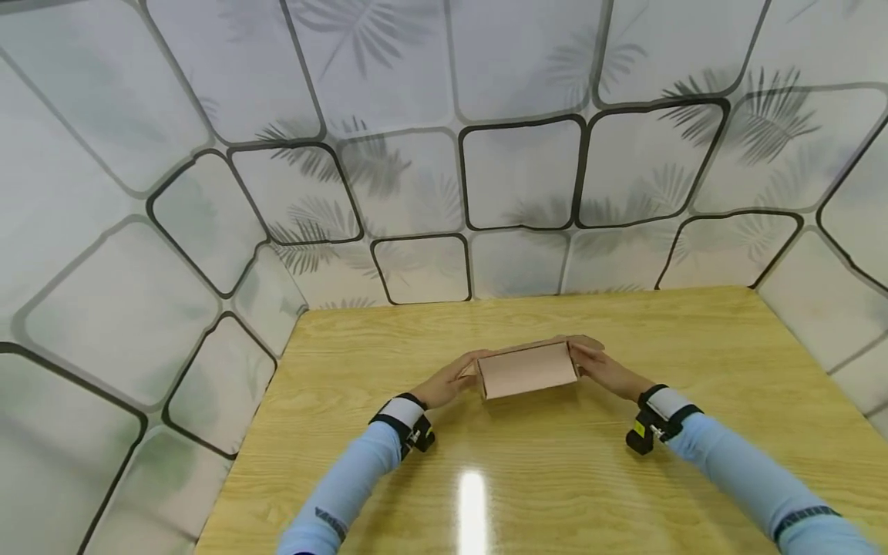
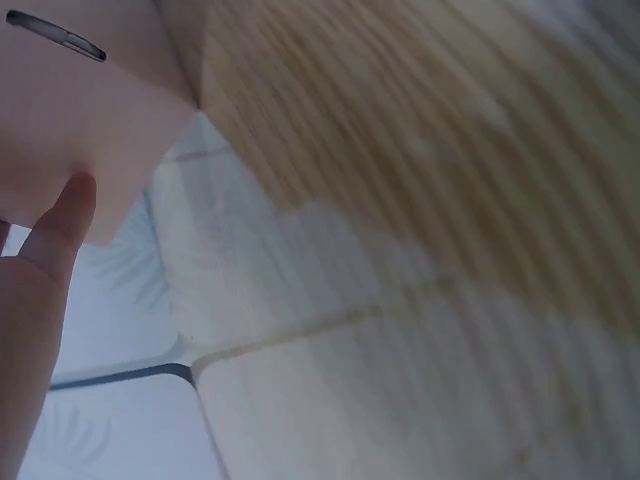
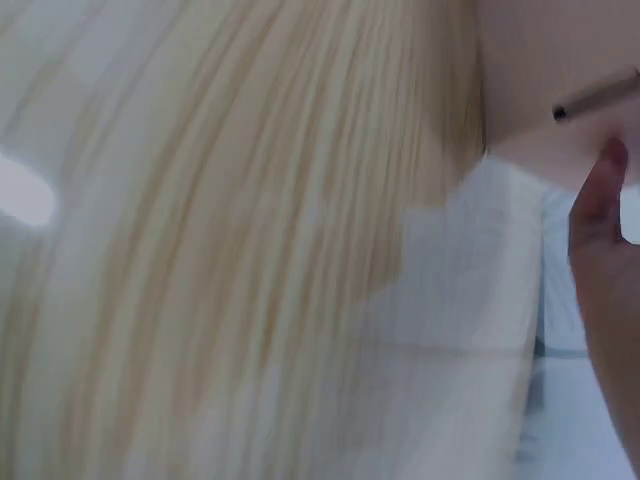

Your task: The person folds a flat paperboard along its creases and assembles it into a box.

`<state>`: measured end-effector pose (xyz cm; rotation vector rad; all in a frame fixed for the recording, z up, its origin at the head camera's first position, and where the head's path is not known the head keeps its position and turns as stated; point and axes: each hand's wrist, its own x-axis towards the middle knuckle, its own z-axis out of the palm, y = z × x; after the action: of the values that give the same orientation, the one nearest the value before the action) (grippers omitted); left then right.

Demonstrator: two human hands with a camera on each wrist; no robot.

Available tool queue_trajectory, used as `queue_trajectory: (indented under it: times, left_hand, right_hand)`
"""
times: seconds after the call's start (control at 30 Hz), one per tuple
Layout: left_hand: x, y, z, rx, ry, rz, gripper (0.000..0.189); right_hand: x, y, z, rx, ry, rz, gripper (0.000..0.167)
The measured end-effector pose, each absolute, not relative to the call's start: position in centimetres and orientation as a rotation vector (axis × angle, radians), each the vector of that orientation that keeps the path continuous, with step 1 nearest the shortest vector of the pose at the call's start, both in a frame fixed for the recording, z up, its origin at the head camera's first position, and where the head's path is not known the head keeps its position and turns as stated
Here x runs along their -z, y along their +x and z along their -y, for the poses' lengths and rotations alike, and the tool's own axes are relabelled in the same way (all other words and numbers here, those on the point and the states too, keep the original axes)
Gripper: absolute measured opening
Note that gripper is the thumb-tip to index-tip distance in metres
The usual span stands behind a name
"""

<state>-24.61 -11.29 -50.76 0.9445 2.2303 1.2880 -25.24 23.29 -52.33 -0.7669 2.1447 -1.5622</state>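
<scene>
A small, plain brown cardboard box [image 1: 529, 370] is held between both hands, its long side facing me and tilted slightly up to the right. The left hand [image 1: 451, 381] grips its left end. In the left wrist view, one digit presses on the pinkish-brown cardboard [image 2: 90, 120] near a narrow dark slot. At the other end the right hand [image 1: 607, 368] holds the box, its fingers near a raised flap [image 1: 586, 340] at the back. The right wrist view shows the thumb [image 3: 606, 185] against the cardboard below a similar dark slot. The remaining fingers are mostly hidden behind the box.
Beneath the box lies a light wood-grain table [image 1: 361, 347], with a bright light reflection near its front. Pale wall covering [image 1: 520, 177] with dark outlines and leaf prints rises behind the table and on both sides. Both wrists wear strapped cameras.
</scene>
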Motion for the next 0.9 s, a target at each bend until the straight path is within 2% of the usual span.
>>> queue_trajectory:
  times: [0.1, 0.23, 0.3, 0.37, 0.43, 0.6, 0.67, 0.77, 0.9]
  left_hand:
    - [51.6, -24.6, 10.7, -1.528, 0.748, -2.146, 0.062]
    - [52.8, -24.3, 9.9, -1.738, 0.579, -2.021, 0.059]
    - [52.9, -24.2, 9.7, -1.739, 0.526, -2.020, 0.059]
    - [52.7, -24.1, 9.6, -1.710, 0.525, -2.015, 0.060]
    - [52.3, -24.3, 9.5, -1.670, 0.569, -2.021, 0.070]
    - [52.0, -24.6, 9.0, -1.616, 0.673, -2.117, 0.095]
    - [52.1, -24.6, 8.7, -1.655, 0.667, -2.142, 0.089]
    - [51.8, -24.6, 8.5, -1.710, 0.623, -2.148, 0.083]
    - [50.9, -24.6, 8.4, -1.699, 0.595, -2.188, 0.086]
  right_hand:
    - [52.9, -24.9, -22.6, 1.638, -0.559, -2.104, 0.073]
    - [53.8, -24.1, -22.1, 1.776, -0.619, -1.976, 0.065]
    - [54.2, -23.7, -22.1, 1.807, -0.628, -1.966, 0.068]
    - [54.3, -23.4, -22.0, 1.810, -0.611, -2.027, 0.079]
    - [54.3, -23.3, -21.7, 1.789, -0.566, -2.123, 0.088]
    - [53.4, -22.9, -21.5, 1.758, -0.485, -2.209, 0.078]
    - [53.0, -22.9, -21.5, 1.790, -0.474, -2.202, 0.077]
    - [52.2, -23.2, -21.3, 1.849, -0.466, -2.213, 0.090]
    - [51.2, -23.4, -20.9, 1.819, -0.529, -2.301, 0.094]
